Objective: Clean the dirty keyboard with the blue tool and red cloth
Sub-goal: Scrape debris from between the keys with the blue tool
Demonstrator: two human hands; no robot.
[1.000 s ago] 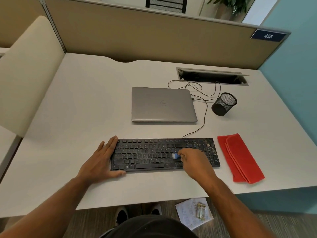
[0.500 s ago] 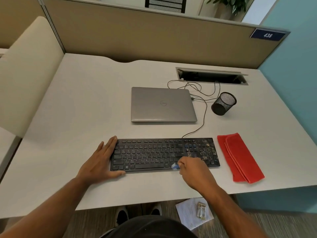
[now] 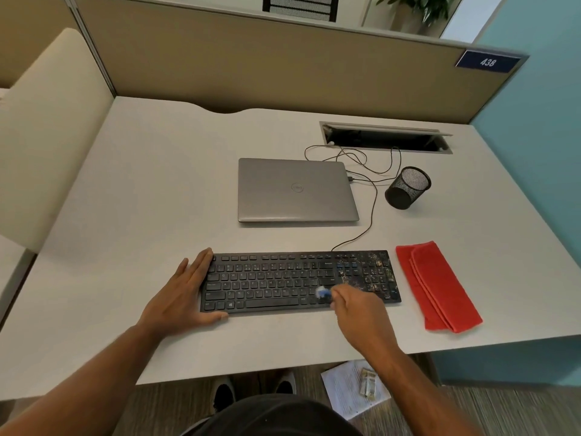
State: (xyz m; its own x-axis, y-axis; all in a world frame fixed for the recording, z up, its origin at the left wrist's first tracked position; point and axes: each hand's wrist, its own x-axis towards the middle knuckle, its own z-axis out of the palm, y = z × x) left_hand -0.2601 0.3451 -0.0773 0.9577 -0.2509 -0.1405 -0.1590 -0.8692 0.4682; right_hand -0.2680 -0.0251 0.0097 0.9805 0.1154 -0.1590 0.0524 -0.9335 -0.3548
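Hands: left hand (image 3: 184,294) steadies keyboard (image 3: 283,280); laptop (image 3: 297,190) behind.

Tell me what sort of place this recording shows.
Most likely an office cubicle: a tan partition with a number plate reading 438 walls a white desk, which has a cable hatch and a closed laptop.

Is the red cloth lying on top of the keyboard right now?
No, the red cloth lies folded on the desk to the right of the keyboard, with a gap between them.
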